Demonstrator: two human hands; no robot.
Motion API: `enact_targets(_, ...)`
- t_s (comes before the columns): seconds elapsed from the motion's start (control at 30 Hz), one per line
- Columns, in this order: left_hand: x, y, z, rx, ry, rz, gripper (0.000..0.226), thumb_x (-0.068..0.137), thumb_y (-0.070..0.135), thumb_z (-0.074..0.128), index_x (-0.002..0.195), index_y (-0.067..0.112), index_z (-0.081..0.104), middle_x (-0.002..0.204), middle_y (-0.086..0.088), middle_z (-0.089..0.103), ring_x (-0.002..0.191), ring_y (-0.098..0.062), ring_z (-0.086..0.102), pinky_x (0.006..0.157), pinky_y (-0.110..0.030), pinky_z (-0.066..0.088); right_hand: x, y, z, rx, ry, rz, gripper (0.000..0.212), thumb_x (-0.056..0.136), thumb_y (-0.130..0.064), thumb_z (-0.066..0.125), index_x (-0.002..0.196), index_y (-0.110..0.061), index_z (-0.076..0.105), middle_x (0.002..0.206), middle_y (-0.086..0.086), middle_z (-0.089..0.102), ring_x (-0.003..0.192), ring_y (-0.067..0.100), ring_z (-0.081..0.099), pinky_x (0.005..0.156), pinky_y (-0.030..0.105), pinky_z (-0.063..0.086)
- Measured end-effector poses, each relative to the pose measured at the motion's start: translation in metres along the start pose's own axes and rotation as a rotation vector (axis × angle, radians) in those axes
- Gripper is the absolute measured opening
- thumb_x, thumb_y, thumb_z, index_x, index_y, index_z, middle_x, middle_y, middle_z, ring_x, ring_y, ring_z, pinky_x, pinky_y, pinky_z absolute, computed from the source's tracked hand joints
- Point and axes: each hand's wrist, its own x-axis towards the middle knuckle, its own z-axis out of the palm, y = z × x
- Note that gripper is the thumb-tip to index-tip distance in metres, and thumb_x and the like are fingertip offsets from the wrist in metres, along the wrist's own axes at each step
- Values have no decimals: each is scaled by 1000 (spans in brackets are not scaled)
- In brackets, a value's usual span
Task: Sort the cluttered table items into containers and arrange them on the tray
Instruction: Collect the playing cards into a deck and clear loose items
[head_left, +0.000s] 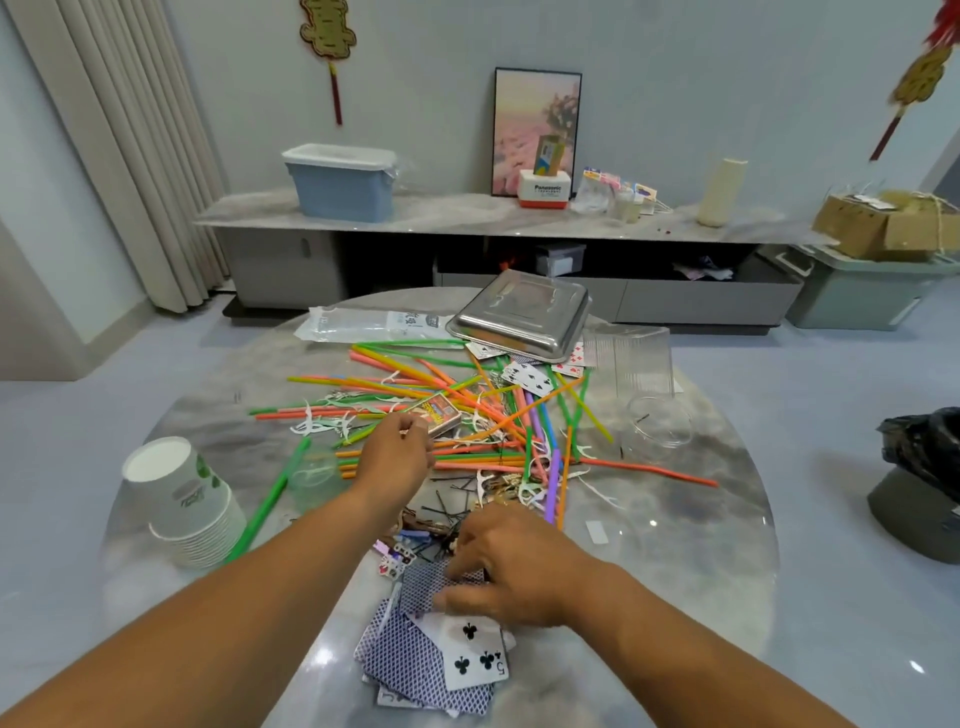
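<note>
From the head camera, a round marble table (701, 519) fills the middle of the frame, strewn with coloured straws (467, 395), white floss picks (322, 423), dark hairpins (447, 501) and playing cards (415, 660). The left hand (397, 452) reaches to the centre of the frame, fingers curled at the corner of a small card box (440, 413); whether it already pinches the box I cannot tell. The right hand (511, 566), lower centre, presses curled fingers onto the blue-backed cards, seemingly gathering them. The steel tray (519, 317) lies upside down at the table's upper centre, clear plastic cups (636, 364) to its right, a paper cup stack (182, 499) at left. Sorting looks barely begun, with the cards first; next, likely, squaring them into a pile and boxing them.
</note>
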Motion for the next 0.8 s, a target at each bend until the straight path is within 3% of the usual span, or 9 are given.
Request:
enact_targets(0.13, 23, 10, 1, 23, -43, 50, 15, 108, 31, 45, 100, 23, 54, 107, -11, 63, 90, -25, 66, 83, -48, 57, 25, 26, -18, 314, 286, 344, 23, 98, -38, 62, 106, -25, 79, 99, -1, 70, 95, 13, 61, 87, 41, 51)
enact_targets(0.23, 51, 21, 4, 24, -62, 89, 13, 108, 31, 45, 108, 22, 56, 116, -9, 62, 96, -20, 65, 88, -47, 56, 49, 66, -43, 642, 470, 646, 24, 98, -24, 65, 120, -18, 73, 111, -1, 74, 94, 9, 67, 92, 33, 56)
enact_targets(0.3, 77, 29, 8, 79, -82, 137, 26, 108, 31, 45, 129, 20, 54, 124, -5, 58, 101, -18, 62, 93, -47, 53, 70, 101, -59, 857, 551, 765, 31, 98, -18, 65, 127, -8, 67, 106, 5, 73, 85, 12, 66, 88, 34, 58)
enact_targets(0.4, 122, 39, 19, 162, -142, 193, 42, 109, 29, 41, 151, 25, 39, 128, 5, 47, 84, -1, 54, 72, -27, 49, 110, 152, -84, 1256, 716, 934, 34, 98, -8, 64, 129, 4, 58, 97, 12, 64, 79, 21, 66, 70, 31, 63)
enact_targets(0.47, 150, 46, 30, 195, -199, 207, 48, 109, 25, 41, 156, 30, 32, 126, 8, 48, 78, -2, 54, 67, -26, 48, 132, 185, -95, 1369, 809, 1029, 33, 99, -5, 62, 129, 5, 53, 104, 17, 60, 73, 24, 65, 53, 26, 61)
enact_targets(0.53, 178, 50, 42, 291, -230, 262, 54, 107, 19, 44, 158, 31, 29, 142, 1, 51, 113, -28, 62, 87, -42, 54, 149, 213, -98, 1399, 850, 1108, 32, 100, -4, 58, 130, 3, 50, 114, 23, 56, 64, 24, 62, 41, 24, 55)
enact_targets(0.6, 209, 49, 57, 538, -247, 366, 59, 106, 15, 47, 159, 27, 26, 162, -5, 33, 148, -34, 31, 116, -47, 34, 164, 236, -92, 1410, 852, 1189, 27, 100, -4, 54, 127, -3, 51, 116, 22, 55, 58, 23, 60, 35, 22, 49)
enact_targets(0.67, 234, 45, 70, 786, -260, 444, 65, 103, 14, 50, 160, 25, 22, 166, -4, 23, 154, -26, 14, 123, -45, 21, 174, 250, -84, 1417, 868, 1231, 27, 101, -4, 53, 127, -7, 52, 117, 19, 55, 60, 22, 58, 33, 20, 46)
enact_targets(0.8, 268, 37, 93, 1054, -332, 448, 75, 99, 17, 53, 161, 30, 12, 164, -4, 21, 154, -26, 7, 122, -51, 19, 189, 271, -75, 1461, 885, 1244, 21, 100, -4, 49, 120, -10, 52, 137, 19, 54, 53, 20, 60, 33, 17, 40)
